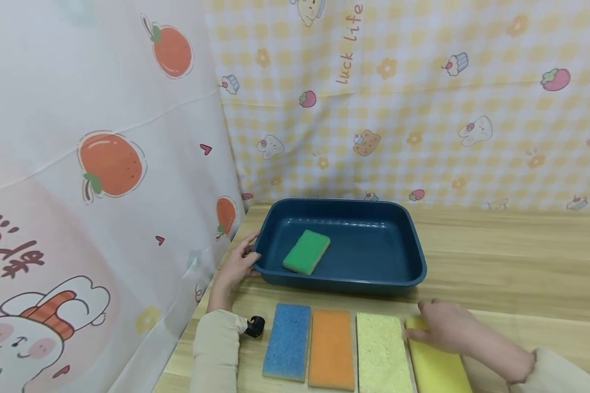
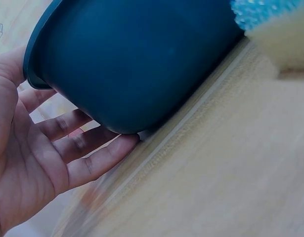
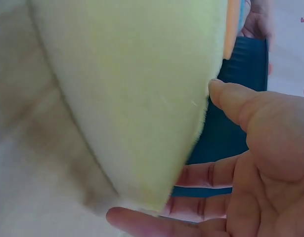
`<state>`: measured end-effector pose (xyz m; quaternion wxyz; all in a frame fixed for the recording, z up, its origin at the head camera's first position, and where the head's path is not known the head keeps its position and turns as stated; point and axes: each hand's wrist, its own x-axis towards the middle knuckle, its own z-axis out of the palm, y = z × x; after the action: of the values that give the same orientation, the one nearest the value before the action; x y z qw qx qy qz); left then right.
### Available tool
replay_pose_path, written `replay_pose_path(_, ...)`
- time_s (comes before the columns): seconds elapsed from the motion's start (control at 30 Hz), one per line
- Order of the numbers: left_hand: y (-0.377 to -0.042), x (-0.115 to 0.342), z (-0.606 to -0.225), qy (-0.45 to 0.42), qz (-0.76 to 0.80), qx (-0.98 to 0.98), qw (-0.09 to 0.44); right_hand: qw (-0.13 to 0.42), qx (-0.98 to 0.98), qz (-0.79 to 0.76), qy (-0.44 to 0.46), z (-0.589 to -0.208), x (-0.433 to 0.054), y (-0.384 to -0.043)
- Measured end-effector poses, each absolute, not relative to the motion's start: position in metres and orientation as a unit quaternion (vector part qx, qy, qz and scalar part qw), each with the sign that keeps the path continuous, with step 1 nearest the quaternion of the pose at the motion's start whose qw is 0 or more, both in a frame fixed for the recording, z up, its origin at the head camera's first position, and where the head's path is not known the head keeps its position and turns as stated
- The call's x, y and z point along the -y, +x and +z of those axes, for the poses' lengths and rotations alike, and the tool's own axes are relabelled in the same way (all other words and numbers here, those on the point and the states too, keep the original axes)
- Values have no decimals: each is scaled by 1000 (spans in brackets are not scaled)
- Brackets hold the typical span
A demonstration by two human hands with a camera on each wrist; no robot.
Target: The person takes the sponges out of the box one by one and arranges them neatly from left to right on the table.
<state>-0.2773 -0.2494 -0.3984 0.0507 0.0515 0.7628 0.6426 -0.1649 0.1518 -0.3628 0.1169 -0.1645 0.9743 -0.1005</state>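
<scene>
A dark blue rectangular basin [image 1: 344,283] stands on the table, a green sponge [image 1: 307,251] lying inside toward its left end. My left hand [image 1: 238,262] holds the basin's left end, thumb at the rim and fingers against the outer wall [image 2: 137,64]. At the right of a row of sponges lies a yellow sponge [image 1: 440,365]. My right hand [image 1: 447,325] grips its far end; in the right wrist view the thumb [image 3: 231,96] is at one long edge and a fingertip reaches the far corner.
Left of the yellow sponge lie a pale yellow speckled sponge [image 1: 383,352], an orange sponge [image 1: 331,349] and a blue sponge [image 1: 287,341], side by side in front of the basin. Patterned curtains [image 1: 413,109] hang behind and left of the wooden table [image 1: 521,256].
</scene>
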Motion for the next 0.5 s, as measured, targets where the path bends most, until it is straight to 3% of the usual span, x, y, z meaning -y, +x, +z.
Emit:
replay_pose_path(0.27,-281,250,-399,59,642,-763,49,122,-960,-144,-206,-325,-133,-185)
replay_pose_path(0.5,-279,250,-400,62,645,-760,51,196,-948,-153,-196,-296,-109,-219)
